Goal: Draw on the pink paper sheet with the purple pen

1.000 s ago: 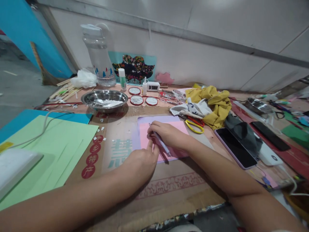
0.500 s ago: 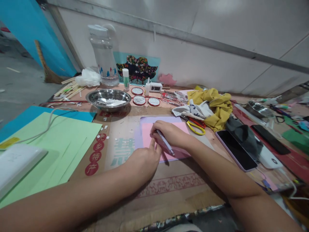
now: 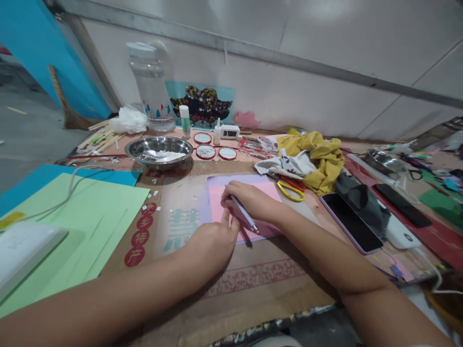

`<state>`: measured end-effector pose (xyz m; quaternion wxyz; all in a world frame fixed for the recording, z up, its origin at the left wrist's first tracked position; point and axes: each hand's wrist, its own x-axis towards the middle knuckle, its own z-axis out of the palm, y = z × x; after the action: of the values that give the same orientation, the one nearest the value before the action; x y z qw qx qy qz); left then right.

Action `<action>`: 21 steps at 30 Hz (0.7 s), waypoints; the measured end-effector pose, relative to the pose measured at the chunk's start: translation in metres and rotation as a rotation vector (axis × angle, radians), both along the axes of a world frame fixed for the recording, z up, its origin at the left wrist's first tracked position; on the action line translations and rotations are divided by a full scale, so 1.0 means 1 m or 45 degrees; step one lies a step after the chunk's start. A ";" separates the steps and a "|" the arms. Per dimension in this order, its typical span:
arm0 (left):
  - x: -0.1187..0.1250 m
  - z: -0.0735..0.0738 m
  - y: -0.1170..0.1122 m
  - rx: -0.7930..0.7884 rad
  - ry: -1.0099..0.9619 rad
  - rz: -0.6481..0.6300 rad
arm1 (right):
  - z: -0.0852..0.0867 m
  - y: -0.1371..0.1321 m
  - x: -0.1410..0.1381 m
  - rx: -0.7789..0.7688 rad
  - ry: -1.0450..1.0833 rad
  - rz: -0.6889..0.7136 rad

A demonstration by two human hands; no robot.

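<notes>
A slim purple pen (image 3: 246, 217) is gripped in my right hand (image 3: 249, 198), its back end pointing toward me. That hand rests on a pink sheet of paper (image 3: 269, 192), which lies over a lilac sheet (image 3: 211, 183). Beside it, my left hand (image 3: 213, 243) lies on the lower left of the pink sheet, index finger and thumb stretched out and a little apart, holding nothing. Its other fingers are mostly hidden. The pen's writing tip is hidden behind the right hand's fingers. Under the sheets is printed brown cardboard (image 3: 253, 294).
Yellow-handled scissors (image 3: 290, 191) lie right of the sheets, near a yellow cloth (image 3: 318, 154). At the back stand a steel bowl (image 3: 159, 164), several small red-rimmed dishes (image 3: 205, 152), a glue stick (image 3: 184, 120) and a water jug (image 3: 154, 91). Green paper (image 3: 97, 226) covers the left; a phone (image 3: 350, 221) lies right.
The whole view has shifted slightly, so things sit a little further left. Both hands keep nearly the same pose on the pink sheet, and the pen stays in the right hand.
</notes>
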<state>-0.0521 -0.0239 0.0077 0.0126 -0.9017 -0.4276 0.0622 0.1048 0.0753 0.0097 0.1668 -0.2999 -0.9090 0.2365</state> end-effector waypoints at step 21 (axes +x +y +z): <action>0.001 0.003 0.000 -0.033 0.037 0.004 | -0.015 0.001 -0.014 0.038 0.145 -0.196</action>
<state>-0.0510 -0.0237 0.0106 0.0071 -0.9001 -0.4281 0.0807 0.0909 0.0760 -0.0056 0.2403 -0.3524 -0.8757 0.2262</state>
